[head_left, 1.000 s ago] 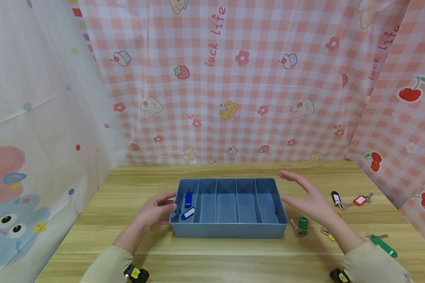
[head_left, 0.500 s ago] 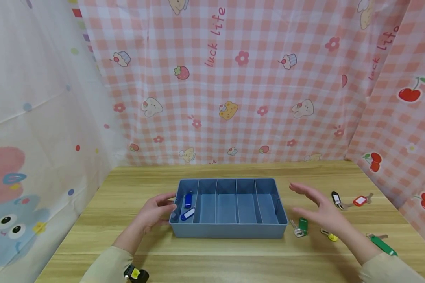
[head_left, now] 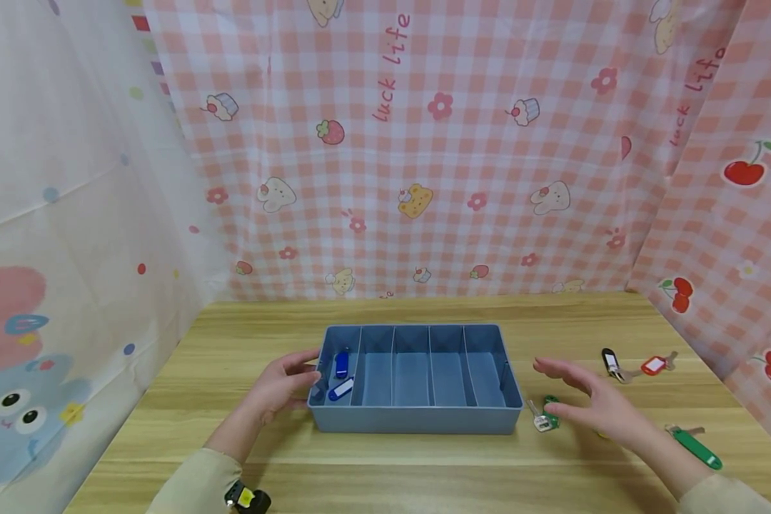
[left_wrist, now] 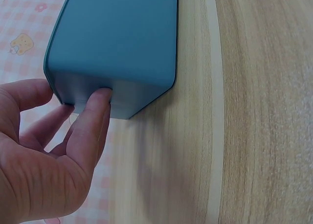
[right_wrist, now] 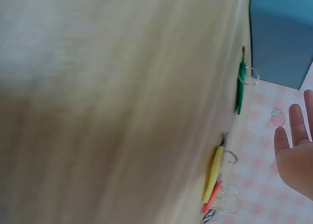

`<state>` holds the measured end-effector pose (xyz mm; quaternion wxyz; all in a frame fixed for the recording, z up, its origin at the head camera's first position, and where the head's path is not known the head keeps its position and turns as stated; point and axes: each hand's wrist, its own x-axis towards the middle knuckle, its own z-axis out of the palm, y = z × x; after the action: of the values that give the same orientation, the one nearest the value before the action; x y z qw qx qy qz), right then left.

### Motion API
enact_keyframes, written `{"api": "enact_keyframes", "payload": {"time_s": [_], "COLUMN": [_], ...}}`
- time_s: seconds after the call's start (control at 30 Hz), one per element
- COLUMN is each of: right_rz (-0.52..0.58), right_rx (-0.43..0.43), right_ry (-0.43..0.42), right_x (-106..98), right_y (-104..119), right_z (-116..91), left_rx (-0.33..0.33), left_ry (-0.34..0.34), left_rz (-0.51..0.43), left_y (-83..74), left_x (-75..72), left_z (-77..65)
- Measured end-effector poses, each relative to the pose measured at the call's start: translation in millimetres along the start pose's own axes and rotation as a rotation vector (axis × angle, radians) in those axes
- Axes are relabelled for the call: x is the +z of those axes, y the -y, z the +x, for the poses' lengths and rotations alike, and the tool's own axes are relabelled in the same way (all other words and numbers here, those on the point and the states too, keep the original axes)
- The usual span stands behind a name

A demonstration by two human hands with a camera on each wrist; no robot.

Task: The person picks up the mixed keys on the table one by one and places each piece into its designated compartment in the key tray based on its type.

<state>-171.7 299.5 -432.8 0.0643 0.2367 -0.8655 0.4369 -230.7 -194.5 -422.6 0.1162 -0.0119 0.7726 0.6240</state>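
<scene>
A blue-grey divided box [head_left: 415, 420] stands on the wooden table, with two blue key tags [head_left: 341, 389] in its leftmost compartment. My left hand [head_left: 279, 385] rests against the box's left end; the left wrist view shows thumb and fingertips touching that end wall. To the right of the box, my right hand [head_left: 594, 407] hovers with fingers spread and nothing held. Its thumb overlaps a green key tag [head_left: 550, 401] with a silver key [head_left: 542, 422] attached. A yellow key tag [right_wrist: 213, 175] shows in the right wrist view but is mostly hidden under the hand from above.
Farther right lie a black key tag [head_left: 610, 360], a red key tag [head_left: 653, 365] and a longer green key tag [head_left: 695, 448], each with a key. Checked cloth [head_left: 424, 143] hangs behind the table's back edge.
My right hand has moved away from the box's right end, toward the front and right, and lowered over the green and yellow tags. The left hand and box have stayed put.
</scene>
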Motion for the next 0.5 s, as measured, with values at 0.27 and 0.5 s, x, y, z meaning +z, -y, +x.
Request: {"api": "enact_keyframes", "payload": {"time_s": [0.27,0.5], "right_rz": [-0.003,0.033], "right_rx": [-0.044,0.03], "right_ry": [0.009,0.06], "right_x": [1.5,-1.6], "right_y": [-12.8,-19.1], "right_z": [-8.0,-12.4], "left_rx": [-0.004,-0.026], "left_ry": [-0.006,-0.027], "left_rz": [-0.003,0.017], "left_y": [1.2,-0.8], "left_x": [-0.4,-1.0], "left_z": [1.2,1.3]}}
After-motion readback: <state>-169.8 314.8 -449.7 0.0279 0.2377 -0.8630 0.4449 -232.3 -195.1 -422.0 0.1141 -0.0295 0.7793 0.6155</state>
